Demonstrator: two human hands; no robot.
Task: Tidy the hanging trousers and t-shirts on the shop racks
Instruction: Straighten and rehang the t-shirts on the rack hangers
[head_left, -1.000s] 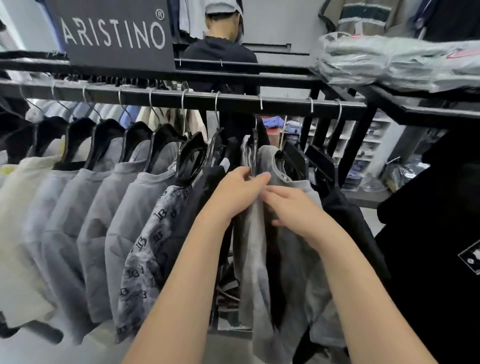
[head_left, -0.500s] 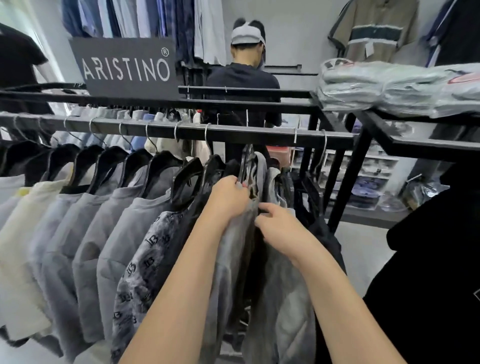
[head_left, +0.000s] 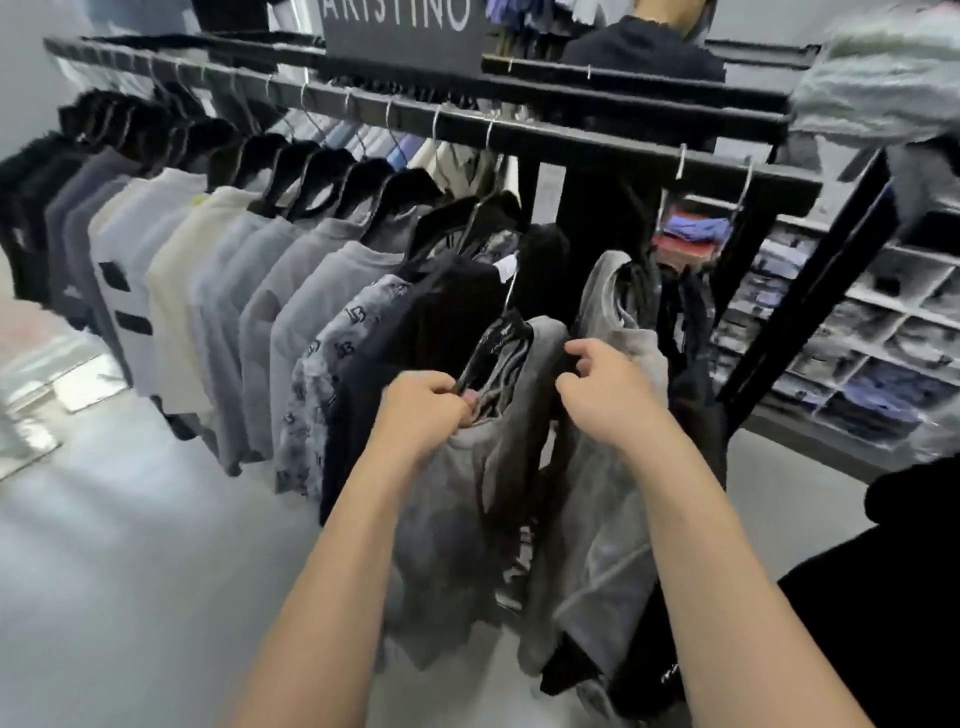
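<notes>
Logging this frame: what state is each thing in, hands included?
left hand: grips the black hanger.
right hand: pinches the grey t-shirt at its shoulder.
black hanger: tilted, off the rail, well below it.
grey t-shirt: on the black hanger, bunched.
other t-shirts: hanging in a row on the rail.

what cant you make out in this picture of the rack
Head view:
- Sign: top of its lettering cut by the upper edge.
- Left hand: ends of the fingers buried in the grey t-shirt.
- Shelves: folded stock smeared by motion blur.
- Other person: head cut off at the top edge.
</notes>
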